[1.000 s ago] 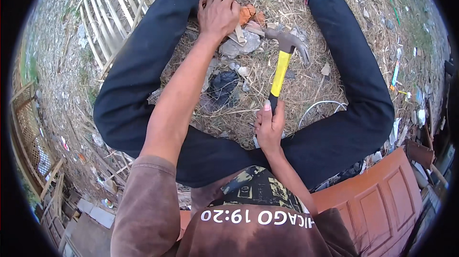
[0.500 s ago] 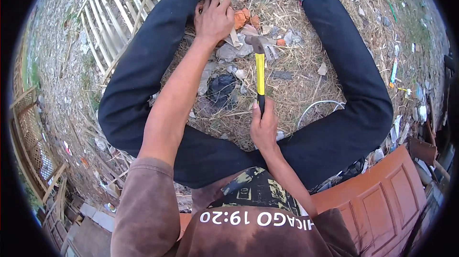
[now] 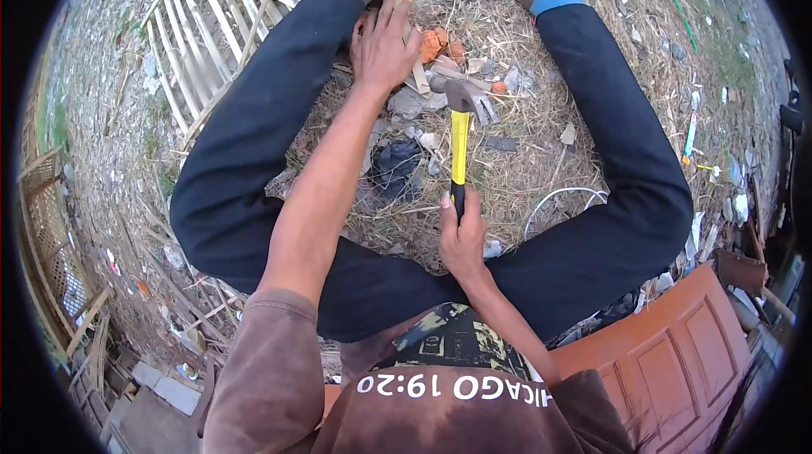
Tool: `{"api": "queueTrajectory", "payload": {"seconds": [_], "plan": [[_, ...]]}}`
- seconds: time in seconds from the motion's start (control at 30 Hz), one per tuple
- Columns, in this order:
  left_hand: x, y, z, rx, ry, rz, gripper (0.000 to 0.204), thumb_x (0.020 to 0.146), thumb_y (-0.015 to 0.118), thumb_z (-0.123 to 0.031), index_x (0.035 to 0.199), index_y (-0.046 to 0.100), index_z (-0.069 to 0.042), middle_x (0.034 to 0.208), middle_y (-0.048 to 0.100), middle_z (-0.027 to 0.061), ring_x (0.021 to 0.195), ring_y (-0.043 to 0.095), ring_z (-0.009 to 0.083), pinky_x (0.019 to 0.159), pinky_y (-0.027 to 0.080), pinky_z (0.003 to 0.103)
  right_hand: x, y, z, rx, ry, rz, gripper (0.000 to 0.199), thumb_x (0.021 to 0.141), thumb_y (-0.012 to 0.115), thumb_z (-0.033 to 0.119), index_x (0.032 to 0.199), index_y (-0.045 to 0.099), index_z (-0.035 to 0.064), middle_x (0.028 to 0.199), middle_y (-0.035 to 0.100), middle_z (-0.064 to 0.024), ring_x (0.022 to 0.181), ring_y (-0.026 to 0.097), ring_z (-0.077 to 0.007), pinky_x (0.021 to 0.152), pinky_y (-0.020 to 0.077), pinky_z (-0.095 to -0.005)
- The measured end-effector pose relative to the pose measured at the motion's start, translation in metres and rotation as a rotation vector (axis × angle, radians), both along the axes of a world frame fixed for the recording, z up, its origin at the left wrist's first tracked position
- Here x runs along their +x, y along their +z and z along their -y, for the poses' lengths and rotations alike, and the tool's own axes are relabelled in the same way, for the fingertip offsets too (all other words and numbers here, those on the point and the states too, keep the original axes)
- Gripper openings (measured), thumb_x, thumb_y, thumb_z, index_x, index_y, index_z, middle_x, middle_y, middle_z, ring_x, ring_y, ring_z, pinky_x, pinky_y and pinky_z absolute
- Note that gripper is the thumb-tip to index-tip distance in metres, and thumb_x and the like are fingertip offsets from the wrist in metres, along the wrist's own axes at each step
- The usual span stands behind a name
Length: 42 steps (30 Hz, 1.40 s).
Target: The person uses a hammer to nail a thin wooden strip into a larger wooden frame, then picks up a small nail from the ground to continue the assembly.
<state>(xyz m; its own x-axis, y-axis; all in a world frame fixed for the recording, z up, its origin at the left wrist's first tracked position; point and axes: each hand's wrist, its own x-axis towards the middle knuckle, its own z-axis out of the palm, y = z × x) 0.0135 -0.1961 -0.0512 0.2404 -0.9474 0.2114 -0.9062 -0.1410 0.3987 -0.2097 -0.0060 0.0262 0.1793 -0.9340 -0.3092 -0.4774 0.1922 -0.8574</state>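
My right hand [image 3: 463, 243] grips a hammer [image 3: 459, 141] by the black end of its yellow and black handle. Its dark metal head points away from me, above the rubble between my legs. Farther out, my left hand [image 3: 386, 50] is bent down over a pale wooden strip [image 3: 420, 77], close beside my left foot. One end of that strip sticks out past the hand; the fingers' undersides are hidden. Broken orange brick pieces [image 3: 433, 44] lie just right of the left hand. Between the hands are grey stone fragments [image 3: 413, 102] and a crumpled black plastic bag [image 3: 396, 168].
My legs in dark trousers [image 3: 233, 171] frame the work spot on dry straw. A slatted wooden lattice [image 3: 190, 48] lies at the far left. A white cord [image 3: 550, 197] curves beside my right thigh. Behind me at the right is a reddish-brown panelled board [image 3: 664, 361].
Hammer head and left hand appear slightly lower in the picture, along with my feet and the ground. Both hands keep the same hold.
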Motion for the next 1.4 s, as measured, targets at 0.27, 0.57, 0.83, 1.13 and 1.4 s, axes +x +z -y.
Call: {"api": "queueTrajectory", "payload": {"seconds": [0.27, 0.57, 0.83, 1.13, 1.4], "plan": [[-0.006, -0.001, -0.005, -0.095, 0.142, -0.133, 0.057, 0.088, 0.064, -0.036, 0.14, 0.049, -0.016, 0.137, 0.053, 0.0145, 0.126, 0.05, 0.0315, 0.111, 0.03, 0.049, 0.0, 0.006, 0.003, 0.095, 0.003, -0.029, 0.029, 0.102, 0.053, 0.02, 0.124, 0.047, 0.0023, 0.074, 0.059, -0.0182, 0.065, 0.062, -0.0333, 0.059, 0.0456, -0.0442], [-0.003, -0.005, -0.008, -0.127, 0.056, -0.167, 0.03, 0.093, 0.059, -0.031, 0.119, 0.068, -0.02, 0.108, 0.064, 0.0056, 0.108, 0.058, 0.0252, 0.106, 0.03, 0.048, 0.002, -0.002, 0.008, -0.033, 0.033, -0.094, 0.029, 0.103, 0.051, 0.022, 0.123, 0.047, 0.0021, 0.069, 0.059, -0.0201, 0.06, 0.062, -0.0424, 0.055, 0.0454, -0.0484], [-0.006, -0.001, -0.004, -0.057, 0.055, -0.049, 0.029, 0.092, 0.057, -0.034, 0.114, 0.068, -0.019, 0.106, 0.064, 0.0085, 0.109, 0.058, 0.0292, 0.106, 0.032, 0.051, -0.002, 0.003, 0.012, -0.056, -0.03, -0.063, 0.025, 0.103, 0.051, 0.021, 0.117, 0.048, 0.0007, 0.075, 0.061, -0.0217, 0.064, 0.064, -0.0388, 0.058, 0.0465, -0.047], [-0.008, -0.001, -0.001, -0.064, 0.061, -0.07, 0.03, 0.09, 0.057, -0.033, 0.114, 0.068, -0.019, 0.112, 0.065, 0.0079, 0.113, 0.057, 0.0312, 0.109, 0.03, 0.052, -0.005, -0.014, -0.01, -0.077, -0.152, 0.086, 0.022, 0.102, 0.052, 0.019, 0.11, 0.048, -0.0011, 0.071, 0.059, -0.0174, 0.059, 0.062, -0.0326, 0.056, 0.0452, -0.0436], [-0.01, -0.002, -0.002, -0.101, 0.08, -0.029, 0.028, 0.089, 0.057, -0.032, 0.111, 0.069, -0.019, 0.105, 0.063, 0.0086, 0.106, 0.058, 0.0302, 0.105, 0.033, 0.052, -0.003, 0.002, 0.004, -0.032, -0.113, 0.068, 0.022, 0.102, 0.051, 0.018, 0.114, 0.048, 0.0, 0.073, 0.059, -0.0181, 0.06, 0.062, -0.0336, 0.056, 0.0452, -0.0447]]}}
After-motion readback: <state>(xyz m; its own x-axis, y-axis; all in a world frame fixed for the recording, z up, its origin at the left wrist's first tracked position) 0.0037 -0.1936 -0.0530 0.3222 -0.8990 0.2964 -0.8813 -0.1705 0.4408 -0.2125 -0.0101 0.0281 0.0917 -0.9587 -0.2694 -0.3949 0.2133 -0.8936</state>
